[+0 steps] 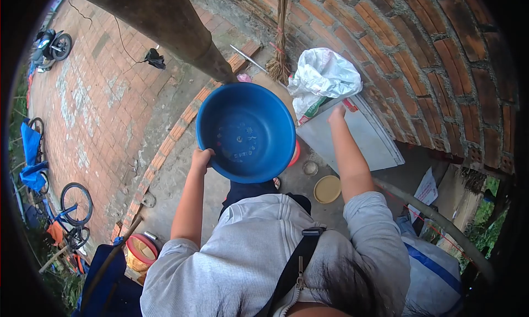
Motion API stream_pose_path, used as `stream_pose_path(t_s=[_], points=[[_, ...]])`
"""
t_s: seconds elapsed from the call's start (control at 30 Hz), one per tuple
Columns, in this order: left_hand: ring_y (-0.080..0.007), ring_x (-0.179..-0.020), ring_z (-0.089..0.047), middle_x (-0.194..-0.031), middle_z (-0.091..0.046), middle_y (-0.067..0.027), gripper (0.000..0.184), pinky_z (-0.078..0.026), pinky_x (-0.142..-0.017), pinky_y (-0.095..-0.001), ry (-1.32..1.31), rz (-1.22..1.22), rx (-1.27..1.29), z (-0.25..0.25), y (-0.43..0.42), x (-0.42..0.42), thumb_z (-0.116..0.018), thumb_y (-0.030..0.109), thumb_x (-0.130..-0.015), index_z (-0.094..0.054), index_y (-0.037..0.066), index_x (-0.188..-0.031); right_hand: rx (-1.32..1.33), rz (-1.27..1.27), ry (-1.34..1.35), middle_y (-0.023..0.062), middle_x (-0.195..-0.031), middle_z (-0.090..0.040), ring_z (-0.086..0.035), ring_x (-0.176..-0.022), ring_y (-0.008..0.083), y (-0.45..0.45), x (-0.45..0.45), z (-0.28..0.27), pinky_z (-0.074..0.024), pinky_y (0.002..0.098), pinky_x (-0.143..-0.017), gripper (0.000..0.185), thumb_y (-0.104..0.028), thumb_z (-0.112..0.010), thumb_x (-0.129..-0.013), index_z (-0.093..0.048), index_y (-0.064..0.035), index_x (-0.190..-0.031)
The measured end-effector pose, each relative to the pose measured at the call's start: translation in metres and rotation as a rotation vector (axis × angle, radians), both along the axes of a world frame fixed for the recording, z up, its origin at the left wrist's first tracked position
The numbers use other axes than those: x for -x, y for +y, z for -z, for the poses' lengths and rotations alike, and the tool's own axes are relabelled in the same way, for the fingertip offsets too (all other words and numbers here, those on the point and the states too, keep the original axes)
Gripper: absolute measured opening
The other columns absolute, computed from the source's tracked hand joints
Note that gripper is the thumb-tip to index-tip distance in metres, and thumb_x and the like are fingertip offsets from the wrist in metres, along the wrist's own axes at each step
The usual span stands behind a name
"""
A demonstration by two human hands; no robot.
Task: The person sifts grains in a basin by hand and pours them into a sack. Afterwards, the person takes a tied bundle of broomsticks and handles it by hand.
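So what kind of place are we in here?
Probably a semi-open work area or porch beside a house yard: a rough brick wall rises on one side, a straw broom stands against it, and past a low brick edging lies a paved yard with parked bicycles.

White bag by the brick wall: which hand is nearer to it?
Right. The right hand is just below the white bag in view; the left hand is farther off, holding the blue basin by its rim.
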State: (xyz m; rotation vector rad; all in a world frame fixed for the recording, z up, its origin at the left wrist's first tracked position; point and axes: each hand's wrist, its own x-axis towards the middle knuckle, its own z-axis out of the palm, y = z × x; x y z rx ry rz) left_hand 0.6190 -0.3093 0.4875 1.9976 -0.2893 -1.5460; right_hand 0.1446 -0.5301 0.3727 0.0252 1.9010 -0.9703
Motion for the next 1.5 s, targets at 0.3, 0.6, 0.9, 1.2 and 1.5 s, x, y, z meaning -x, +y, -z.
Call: stream_pose_path(t_s=[0.3,0.6,0.9,1.2,1.5], points=[[-0.0207,-0.053,-0.058,-0.068,-0.057,-0.0108,0.022,-0.052,-0.044,-0.033,0.039,-0.114,-0.003,0.008,0.023,0.015,-0.054,0.001,-0.064,-0.055,-0.002,-0.085,-0.121,-0.791,-0.32,0.0122,-0.122,-0.051,-0.046,-0.115,0.0254,0.174,-0.103,-0.036,-0.035,0.037,-0.097,0.064,-0.034,-0.061,-0.081,-0.035,-0.0039,-0.131],[-0.0181,-0.056,-0.058,-0.071,-0.057,-0.0064,0.014,-0.051,-0.054,-0.0317,0.135,-0.15,0.067,-0.023,0.099,0.033,-0.056,0.007,-0.068,-0.055,0.002,-0.081,0.345,-0.542,-0.269,0.0155,-0.107,-0.054,-0.056,-0.096,0.0258,0.236,-0.098,-0.109,-0.0458,0.0372,-0.083,0.042,-0.014,-0.062,-0.079,-0.043,0.0008,-0.114],[-0.0161,-0.058,-0.059,-0.072,-0.057,-0.0055,0.021,-0.052,-0.058,-0.0275,0.131,-0.212,0.133,-0.078,0.2,0.059,-0.058,0.012,-0.074,-0.053,0.007,-0.094,0.463,-0.532,-0.241,0.0129,-0.095,-0.057,-0.057,-0.087,0.0236,0.3,-0.091,-0.158,-0.0467,0.0344,-0.078,0.033,-0.006,-0.058,-0.073,-0.048,0.0016,-0.104],[-0.0256,-0.087,-0.059,-0.099,-0.051,-0.0114,0.045,-0.053,-0.072,-0.0419,0.416,-0.1,-0.035,-0.04,0.207,0.066,-0.061,0.008,-0.076,-0.033,0.022,-0.109,0.42,-0.319,-0.201,0.0139,-0.097,-0.056,-0.056,-0.088,0.0238,0.358,-0.101,-0.112,-0.0454,0.036,-0.079,0.031,-0.001,-0.058,-0.071,-0.049,0.0029,-0.1],[-0.0261,-0.075,-0.059,-0.09,-0.053,-0.0116,0.027,-0.053,-0.066,-0.0411,0.392,-0.116,-0.169,0.105,0.156,0.007,-0.05,0.003,-0.075,-0.043,0.007,-0.102,0.287,-0.087,-0.345,0.012,-0.105,-0.053,-0.052,-0.097,0.0246,0.378,-0.164,-0.065,-0.0423,0.041,-0.085,0.029,-0.009,-0.058,-0.08,-0.045,-0.0023,-0.105]])
